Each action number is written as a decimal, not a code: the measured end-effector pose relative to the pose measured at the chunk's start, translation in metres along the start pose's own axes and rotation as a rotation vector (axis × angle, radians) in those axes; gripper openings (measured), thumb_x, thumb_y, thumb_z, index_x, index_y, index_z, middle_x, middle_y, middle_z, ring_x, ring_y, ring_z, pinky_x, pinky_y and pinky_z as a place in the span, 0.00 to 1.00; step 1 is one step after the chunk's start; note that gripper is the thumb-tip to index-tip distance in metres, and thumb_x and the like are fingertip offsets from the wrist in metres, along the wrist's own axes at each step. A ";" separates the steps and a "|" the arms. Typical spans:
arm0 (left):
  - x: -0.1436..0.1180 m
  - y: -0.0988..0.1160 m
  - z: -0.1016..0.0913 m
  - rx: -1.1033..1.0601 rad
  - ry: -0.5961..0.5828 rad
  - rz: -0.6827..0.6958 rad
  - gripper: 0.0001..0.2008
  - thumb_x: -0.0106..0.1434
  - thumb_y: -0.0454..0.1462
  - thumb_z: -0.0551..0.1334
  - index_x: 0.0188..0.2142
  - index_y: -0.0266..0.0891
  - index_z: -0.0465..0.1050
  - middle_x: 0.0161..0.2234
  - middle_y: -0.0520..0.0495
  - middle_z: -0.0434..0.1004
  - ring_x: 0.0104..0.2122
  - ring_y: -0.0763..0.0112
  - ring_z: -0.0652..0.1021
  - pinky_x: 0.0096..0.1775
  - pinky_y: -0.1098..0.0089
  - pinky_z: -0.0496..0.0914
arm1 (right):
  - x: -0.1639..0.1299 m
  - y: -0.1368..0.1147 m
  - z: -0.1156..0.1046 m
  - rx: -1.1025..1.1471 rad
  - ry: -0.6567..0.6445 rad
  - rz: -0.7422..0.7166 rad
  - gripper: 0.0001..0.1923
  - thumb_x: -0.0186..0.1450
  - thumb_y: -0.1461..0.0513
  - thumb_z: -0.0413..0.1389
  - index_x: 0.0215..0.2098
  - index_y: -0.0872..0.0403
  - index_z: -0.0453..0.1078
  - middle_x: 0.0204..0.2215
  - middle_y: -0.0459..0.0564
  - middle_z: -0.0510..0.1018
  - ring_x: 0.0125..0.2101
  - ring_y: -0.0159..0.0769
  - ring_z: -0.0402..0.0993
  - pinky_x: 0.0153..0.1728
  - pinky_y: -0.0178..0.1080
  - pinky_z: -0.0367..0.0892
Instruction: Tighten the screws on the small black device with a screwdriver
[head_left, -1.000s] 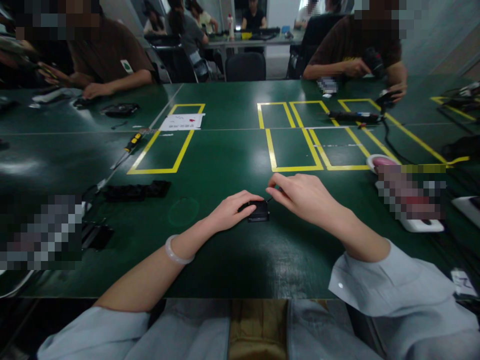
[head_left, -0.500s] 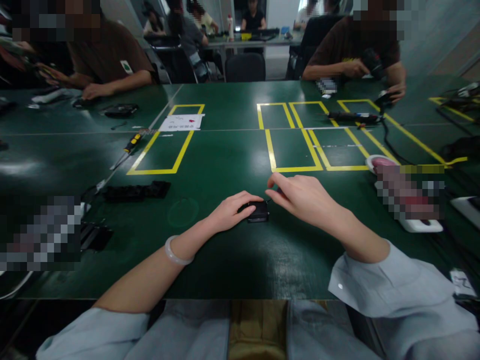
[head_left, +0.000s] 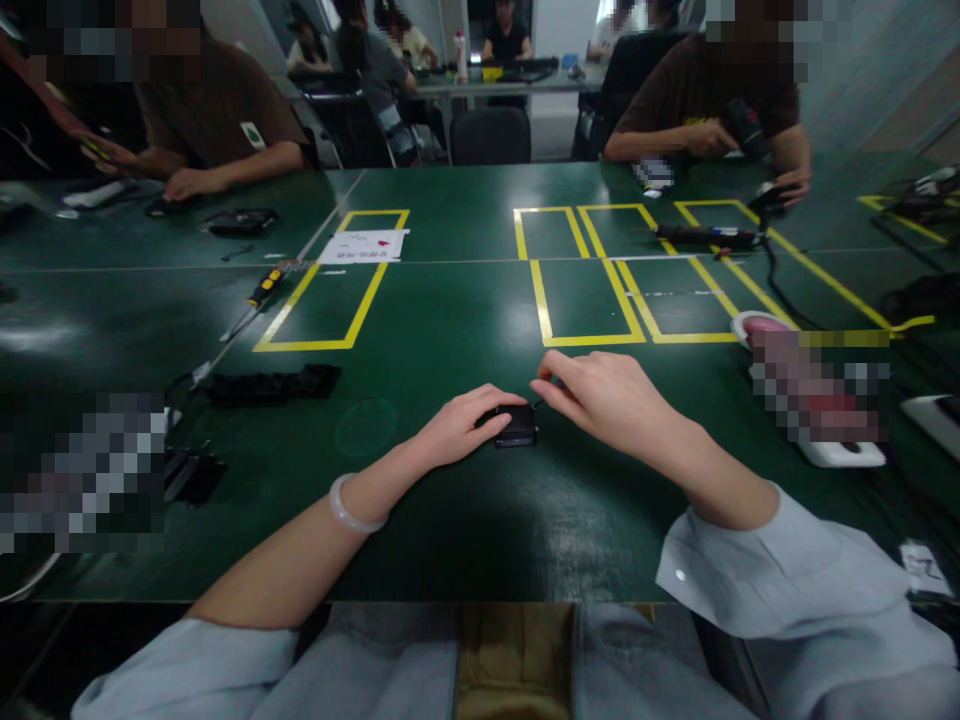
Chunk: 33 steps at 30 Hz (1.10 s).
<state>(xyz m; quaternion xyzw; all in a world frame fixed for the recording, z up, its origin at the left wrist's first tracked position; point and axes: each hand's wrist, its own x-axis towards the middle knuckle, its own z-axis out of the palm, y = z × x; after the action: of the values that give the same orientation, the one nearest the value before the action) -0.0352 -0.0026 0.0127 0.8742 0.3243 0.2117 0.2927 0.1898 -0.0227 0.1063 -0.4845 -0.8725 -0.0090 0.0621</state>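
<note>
A small black box-shaped device [head_left: 517, 428] lies on the green table in front of me. My left hand [head_left: 469, 420] grips it from the left, its fingers along the far edge and the thumb on the near side. Just right of the device, my right hand [head_left: 611, 400] is closed in a pinch, with thumb and forefinger together. A thin dark piece runs from that pinch to the device's far right corner. Too little of it shows to tell what it is.
Yellow tape outlines [head_left: 592, 341] mark the table ahead. To the left lie a black ribbed strip [head_left: 274, 384], a yellow-and-black screwdriver [head_left: 265, 288] and a paper sheet [head_left: 364, 246]. A white-and-pink object [head_left: 847, 453] sits at right. Across the table a person holds a dark tool [head_left: 746, 130].
My hands stay almost where they were. The right fingers have shifted very slightly, and the thin piece at the device's corner shows a little more.
</note>
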 end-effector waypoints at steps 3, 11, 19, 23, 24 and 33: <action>0.000 0.000 0.000 -0.002 -0.004 -0.004 0.17 0.72 0.42 0.50 0.55 0.42 0.67 0.48 0.45 0.73 0.48 0.66 0.73 0.50 0.67 0.66 | 0.001 0.000 0.000 -0.064 -0.031 0.027 0.16 0.72 0.55 0.40 0.40 0.53 0.66 0.27 0.50 0.79 0.28 0.39 0.75 0.25 0.37 0.47; 0.000 0.001 0.000 0.001 0.006 -0.005 0.17 0.72 0.43 0.49 0.55 0.42 0.68 0.46 0.45 0.73 0.47 0.65 0.73 0.50 0.67 0.66 | -0.001 -0.002 0.002 0.046 0.044 -0.026 0.12 0.69 0.61 0.44 0.48 0.54 0.62 0.31 0.48 0.79 0.28 0.36 0.75 0.26 0.35 0.51; 0.000 0.000 0.000 -0.012 0.001 -0.006 0.17 0.71 0.43 0.50 0.55 0.42 0.67 0.48 0.45 0.73 0.47 0.65 0.74 0.50 0.67 0.66 | 0.000 -0.002 0.000 -0.040 -0.037 0.002 0.14 0.72 0.55 0.42 0.40 0.53 0.65 0.28 0.49 0.79 0.28 0.38 0.75 0.26 0.36 0.49; 0.000 0.001 0.000 -0.007 0.007 -0.002 0.18 0.71 0.43 0.49 0.55 0.42 0.68 0.47 0.45 0.73 0.47 0.65 0.74 0.50 0.66 0.66 | -0.001 -0.002 0.001 -0.021 -0.008 -0.009 0.11 0.71 0.59 0.42 0.45 0.53 0.63 0.28 0.48 0.79 0.27 0.37 0.74 0.26 0.36 0.49; 0.000 0.001 0.000 -0.002 0.006 -0.005 0.17 0.71 0.43 0.50 0.55 0.42 0.68 0.47 0.45 0.73 0.47 0.65 0.74 0.50 0.67 0.67 | -0.002 -0.002 0.001 0.002 0.005 -0.019 0.11 0.70 0.60 0.42 0.47 0.54 0.62 0.29 0.48 0.79 0.27 0.36 0.74 0.26 0.36 0.49; -0.001 0.001 0.000 0.041 -0.001 -0.010 0.17 0.72 0.42 0.49 0.56 0.43 0.67 0.47 0.46 0.72 0.47 0.66 0.73 0.51 0.67 0.67 | -0.001 -0.002 0.001 -0.012 -0.002 -0.015 0.14 0.72 0.55 0.41 0.41 0.53 0.64 0.28 0.48 0.79 0.28 0.37 0.75 0.25 0.36 0.48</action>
<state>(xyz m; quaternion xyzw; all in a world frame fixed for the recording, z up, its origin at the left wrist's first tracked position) -0.0350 -0.0043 0.0131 0.8786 0.3327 0.2029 0.2759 0.1887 -0.0243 0.1054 -0.4785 -0.8760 -0.0141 0.0586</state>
